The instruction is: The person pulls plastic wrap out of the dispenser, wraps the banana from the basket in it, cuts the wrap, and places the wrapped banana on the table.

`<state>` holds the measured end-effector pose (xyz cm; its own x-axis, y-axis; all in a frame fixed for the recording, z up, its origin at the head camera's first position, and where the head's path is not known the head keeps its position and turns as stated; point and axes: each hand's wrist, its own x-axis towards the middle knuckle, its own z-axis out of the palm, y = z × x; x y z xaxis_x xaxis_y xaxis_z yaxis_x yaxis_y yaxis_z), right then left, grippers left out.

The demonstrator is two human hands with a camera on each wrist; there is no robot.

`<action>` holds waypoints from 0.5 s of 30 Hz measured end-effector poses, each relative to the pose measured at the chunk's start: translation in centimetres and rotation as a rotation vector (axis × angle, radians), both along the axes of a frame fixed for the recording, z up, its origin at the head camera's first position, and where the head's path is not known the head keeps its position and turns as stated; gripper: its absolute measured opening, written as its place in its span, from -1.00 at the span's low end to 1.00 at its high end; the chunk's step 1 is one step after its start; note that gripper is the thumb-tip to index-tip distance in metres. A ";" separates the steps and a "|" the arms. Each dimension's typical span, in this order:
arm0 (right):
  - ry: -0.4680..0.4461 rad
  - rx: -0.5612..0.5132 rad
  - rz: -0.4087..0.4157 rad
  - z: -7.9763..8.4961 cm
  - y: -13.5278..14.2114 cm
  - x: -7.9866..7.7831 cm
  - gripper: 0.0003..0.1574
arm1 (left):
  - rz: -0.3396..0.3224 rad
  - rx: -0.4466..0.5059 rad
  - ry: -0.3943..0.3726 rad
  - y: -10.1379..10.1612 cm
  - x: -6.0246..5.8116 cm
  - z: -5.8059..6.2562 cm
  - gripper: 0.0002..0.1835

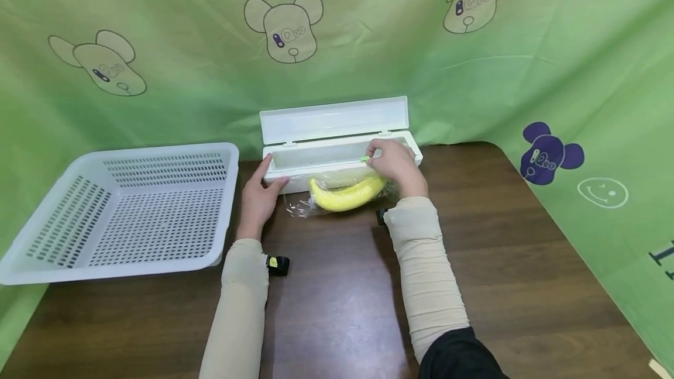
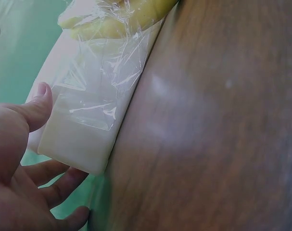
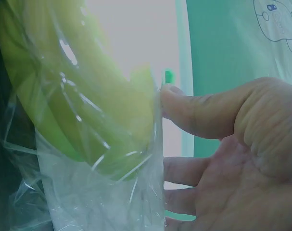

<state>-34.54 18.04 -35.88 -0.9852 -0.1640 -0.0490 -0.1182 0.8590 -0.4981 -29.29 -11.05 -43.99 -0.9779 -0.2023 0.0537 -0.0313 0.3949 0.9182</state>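
Observation:
A long white cling film box (image 1: 295, 183) stands at the back of the table with its lid (image 1: 334, 120) raised. My left hand (image 1: 257, 202) grips the box's left end, the thumb (image 2: 40, 107) on the near edge and the other fingers round the end. At the box's front rim, towards the right, my right hand (image 1: 396, 162) pinches a small green slider (image 1: 364, 158) between thumb and forefinger. Against the box front lies a yellow banana (image 1: 347, 196) under clear cling film (image 2: 93, 113). The film runs up to the box's edge and bunches loosely beside the banana.
A white perforated plastic basket (image 1: 226, 203) stands left of my left hand. Behind the box hangs a green printed cloth (image 1: 358, 45), which also covers the sides. The brown wooden table (image 1: 326, 297) extends in front of the box and to the right.

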 end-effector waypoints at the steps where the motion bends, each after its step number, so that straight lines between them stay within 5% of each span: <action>1: 0.002 0.006 0.000 0.0 0.0 0.0 -0.93 | -0.001 0.001 0.000 0.0 0.0 0.0 -0.26; 15: -0.021 -0.080 -0.074 0.3 1.7 0.4 -0.90 | 0.004 0.010 -0.031 0.1 0.2 0.4 -0.27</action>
<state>-34.15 19.75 -35.62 -0.9937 -0.0946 -0.0596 -0.0443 0.8227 -0.5667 -29.14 -10.98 -43.61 -0.9781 -0.2069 0.0209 -0.0619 0.3856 0.9206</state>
